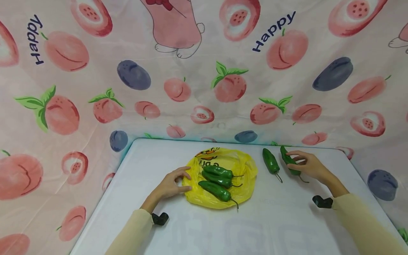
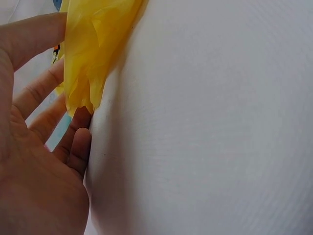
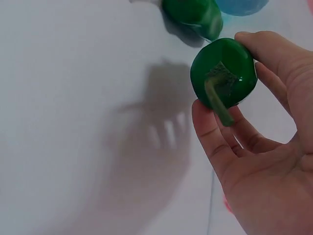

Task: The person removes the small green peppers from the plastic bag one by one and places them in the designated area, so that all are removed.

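My right hand (image 1: 310, 165) grips a long green chili pepper (image 1: 289, 162) between thumb and fingers. Its stem end (image 3: 222, 78) faces the camera in the right wrist view, and a shadow falls beside it. Another green pepper (image 1: 271, 161) lies on the table just left of it. My left hand (image 1: 172, 183) is at the left edge of a yellow plastic bag (image 1: 245, 193), thumb and fingers spread apart and touching the plastic. Three green peppers (image 1: 217, 191) lie side by side on the bag, stems toward the lower right. Black wrist cameras hang under both wrists.
All of this is on a white table (image 1: 255, 230). A pink cloth (image 1: 197, 67) printed with peaches hangs behind and at the sides, meeting the table's back edge.
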Demonstrator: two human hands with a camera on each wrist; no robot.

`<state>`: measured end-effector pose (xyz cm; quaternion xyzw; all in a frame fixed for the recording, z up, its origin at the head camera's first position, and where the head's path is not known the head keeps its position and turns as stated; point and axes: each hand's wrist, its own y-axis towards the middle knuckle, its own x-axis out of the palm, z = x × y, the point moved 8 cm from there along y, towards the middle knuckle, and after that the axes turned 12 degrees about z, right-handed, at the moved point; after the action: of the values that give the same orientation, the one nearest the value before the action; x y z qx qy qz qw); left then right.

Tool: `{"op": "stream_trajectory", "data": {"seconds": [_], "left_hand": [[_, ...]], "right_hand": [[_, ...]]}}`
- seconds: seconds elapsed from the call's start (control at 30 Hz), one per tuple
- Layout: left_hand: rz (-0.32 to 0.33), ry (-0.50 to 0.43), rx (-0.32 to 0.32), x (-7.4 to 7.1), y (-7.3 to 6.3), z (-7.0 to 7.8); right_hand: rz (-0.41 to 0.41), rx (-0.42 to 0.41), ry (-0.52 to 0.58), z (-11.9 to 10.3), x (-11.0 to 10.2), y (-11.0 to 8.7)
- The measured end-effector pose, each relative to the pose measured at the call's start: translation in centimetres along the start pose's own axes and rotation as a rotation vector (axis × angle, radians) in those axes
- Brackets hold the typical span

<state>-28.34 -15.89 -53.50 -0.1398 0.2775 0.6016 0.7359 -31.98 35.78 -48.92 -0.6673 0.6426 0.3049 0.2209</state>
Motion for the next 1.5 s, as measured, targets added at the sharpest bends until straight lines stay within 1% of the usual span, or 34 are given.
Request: {"op": "stream_trajectory", "data": {"seconds": [0.27,0.5,0.67,1.13,1.5], "left_hand": [[0.001,0.003,0.001,0.1,0.0,-0.2],[0.002,0.009,0.004,0.1,0.0,-0.2],[0.001,0.012,-0.007,0.1,0.0,-0.1],[0.0,0.017,-0.011,0.0,0.0,0.0],[0.0,0.018,0.002,0.1,0.0,-0.1]], "right_hand": [[-0.004,0.043,0.009,0.9,1.5,0.5],[-0.008,0.075,-0.004,1.2,2.1,0.9],[-0.007,0.086,-0.013,1.5,2.4,1.2],[-0.028,0.072,-0.037,1.3,2.8,1.6],[-0.039,0.074,-0.032,1.4,2.9,1.6]]}}
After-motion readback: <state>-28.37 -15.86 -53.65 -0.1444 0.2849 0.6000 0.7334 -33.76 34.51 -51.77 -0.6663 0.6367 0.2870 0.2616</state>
